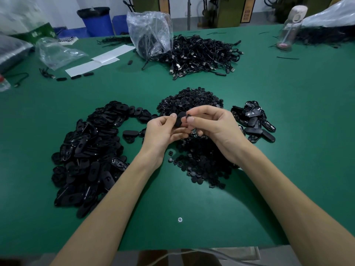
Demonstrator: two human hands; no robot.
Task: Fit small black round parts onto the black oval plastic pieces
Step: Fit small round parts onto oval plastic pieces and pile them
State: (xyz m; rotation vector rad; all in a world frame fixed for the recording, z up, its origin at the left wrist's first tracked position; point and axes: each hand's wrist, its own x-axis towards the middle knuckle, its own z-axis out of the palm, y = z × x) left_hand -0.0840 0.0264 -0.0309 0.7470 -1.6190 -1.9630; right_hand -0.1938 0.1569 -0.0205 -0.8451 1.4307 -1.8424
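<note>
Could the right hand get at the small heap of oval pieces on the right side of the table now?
Probably yes: the heap lies close beside the right hand, nothing between them. But its fingers pinch a small round part, by the oval piece the left hand holds.

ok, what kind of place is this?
Probably a small factory hand-assembly bench: a green table carries bulk heaps of black oval pieces and small round parts, with a pile of cables behind.
</note>
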